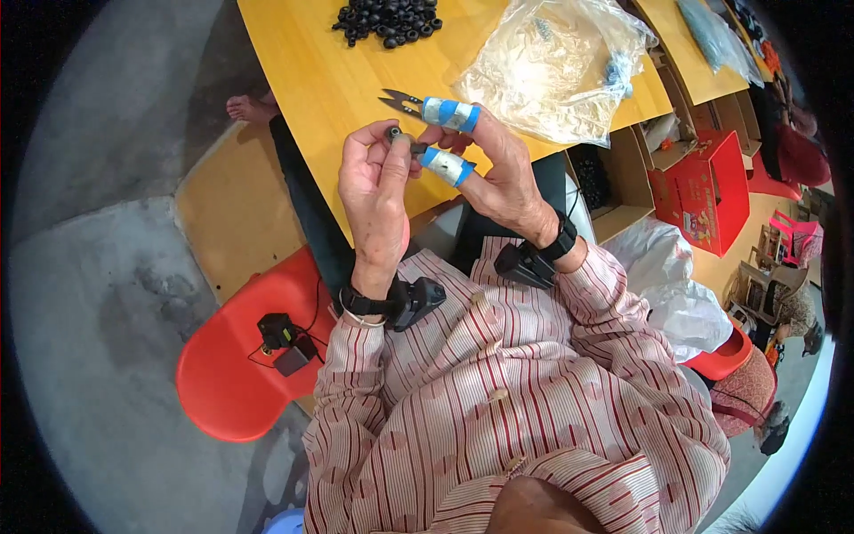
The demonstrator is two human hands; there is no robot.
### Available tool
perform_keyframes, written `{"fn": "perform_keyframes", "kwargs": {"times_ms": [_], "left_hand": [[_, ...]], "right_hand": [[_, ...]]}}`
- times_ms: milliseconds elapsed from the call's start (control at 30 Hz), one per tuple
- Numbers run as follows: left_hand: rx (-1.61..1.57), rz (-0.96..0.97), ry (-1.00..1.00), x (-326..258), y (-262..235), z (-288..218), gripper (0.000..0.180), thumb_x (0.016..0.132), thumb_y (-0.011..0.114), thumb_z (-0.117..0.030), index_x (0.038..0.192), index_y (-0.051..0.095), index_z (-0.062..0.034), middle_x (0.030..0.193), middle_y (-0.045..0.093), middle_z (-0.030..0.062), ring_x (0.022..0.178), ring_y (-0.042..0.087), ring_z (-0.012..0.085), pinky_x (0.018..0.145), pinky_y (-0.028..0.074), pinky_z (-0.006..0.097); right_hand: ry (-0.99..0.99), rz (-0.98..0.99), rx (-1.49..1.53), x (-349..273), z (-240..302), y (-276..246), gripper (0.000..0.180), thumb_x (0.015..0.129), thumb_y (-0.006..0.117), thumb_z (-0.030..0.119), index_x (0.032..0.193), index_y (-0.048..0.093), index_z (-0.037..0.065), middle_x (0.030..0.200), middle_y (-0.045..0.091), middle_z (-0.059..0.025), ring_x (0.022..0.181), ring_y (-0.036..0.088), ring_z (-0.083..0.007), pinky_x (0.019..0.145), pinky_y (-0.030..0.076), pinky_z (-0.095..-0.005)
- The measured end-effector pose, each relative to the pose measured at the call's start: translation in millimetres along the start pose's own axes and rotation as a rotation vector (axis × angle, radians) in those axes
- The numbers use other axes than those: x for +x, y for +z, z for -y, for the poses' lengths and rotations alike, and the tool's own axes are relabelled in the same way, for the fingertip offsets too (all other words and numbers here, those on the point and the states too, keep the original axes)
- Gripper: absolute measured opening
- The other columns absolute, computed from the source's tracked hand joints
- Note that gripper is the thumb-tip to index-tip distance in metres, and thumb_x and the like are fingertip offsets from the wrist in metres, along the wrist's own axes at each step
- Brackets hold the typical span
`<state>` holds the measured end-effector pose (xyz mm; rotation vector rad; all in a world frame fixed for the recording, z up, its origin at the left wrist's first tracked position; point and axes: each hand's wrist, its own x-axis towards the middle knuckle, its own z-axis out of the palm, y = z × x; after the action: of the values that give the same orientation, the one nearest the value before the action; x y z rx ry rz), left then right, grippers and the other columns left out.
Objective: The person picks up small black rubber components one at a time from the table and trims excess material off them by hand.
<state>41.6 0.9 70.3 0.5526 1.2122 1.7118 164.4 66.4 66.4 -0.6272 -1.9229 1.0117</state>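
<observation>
My left hand (378, 196) is closed, pinching a small black ring-shaped piece (394, 133) between thumb and fingers. Beside it, my right hand (505, 182) has a finger and the thumb wrapped in blue and white tape, and its fingertips come close to the left ones. A pair of dark thread snips (402, 101) sits in the right hand, blades pointing left over the table; its handles are mostly covered by the fingers. Whether the right fingertips also touch the black piece is hidden. Both hands are above the near part of the yellow table (325, 98).
Small black pieces (391, 20) lie heaped at the table's far side. A clear plastic bag (556, 67) spreads to their right. Cardboard boxes (627, 178) and a red box (707, 191) stand right of the table. A red chair (236, 356) holding black devices is at my left.
</observation>
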Motion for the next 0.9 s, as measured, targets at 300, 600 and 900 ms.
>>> {"fn": "perform_keyframes", "kwargs": {"times_ms": [300, 600, 900], "left_hand": [[0.023, 0.116, -0.032, -4.6, 3.8, 0.1, 0.021, 0.090, 0.053, -0.006, 0.109, 0.049, 0.0015, 0.086, 0.054, 0.0024, 0.074, 0.050, 0.0071, 0.068, 0.042, 0.020], [0.085, 0.301, -0.099, -11.4, 4.7, -16.0, 0.025, 0.093, 0.049, -0.012, 0.112, 0.053, 0.0039, 0.084, 0.052, 0.0007, 0.075, 0.044, 0.0061, 0.070, 0.039, 0.020], [0.407, 0.382, 0.074, -21.5, 3.0, -24.0, 0.026, 0.095, 0.045, -0.019, 0.103, 0.058, 0.0020, 0.085, 0.056, 0.0011, 0.074, 0.046, 0.0058, 0.067, 0.040, 0.019]], "right_hand": [[0.054, -0.020, 0.015, -8.2, 7.1, -12.9, 0.036, 0.078, 0.064, 0.005, 0.114, 0.056, 0.003, 0.085, 0.059, -0.0063, 0.069, 0.054, -0.0153, 0.061, 0.046, -0.0256], [0.103, 0.076, 0.125, -2.2, 17.6, -40.9, 0.038, 0.084, 0.062, 0.008, 0.120, 0.052, 0.003, 0.092, 0.062, -0.0035, 0.081, 0.058, -0.0099, 0.075, 0.047, -0.0242], [0.002, 0.161, 0.013, 10.0, 32.1, -55.5, 0.036, 0.085, 0.062, 0.010, 0.120, 0.053, 0.004, 0.093, 0.064, -0.0059, 0.081, 0.061, -0.0118, 0.074, 0.050, -0.0264]]}}
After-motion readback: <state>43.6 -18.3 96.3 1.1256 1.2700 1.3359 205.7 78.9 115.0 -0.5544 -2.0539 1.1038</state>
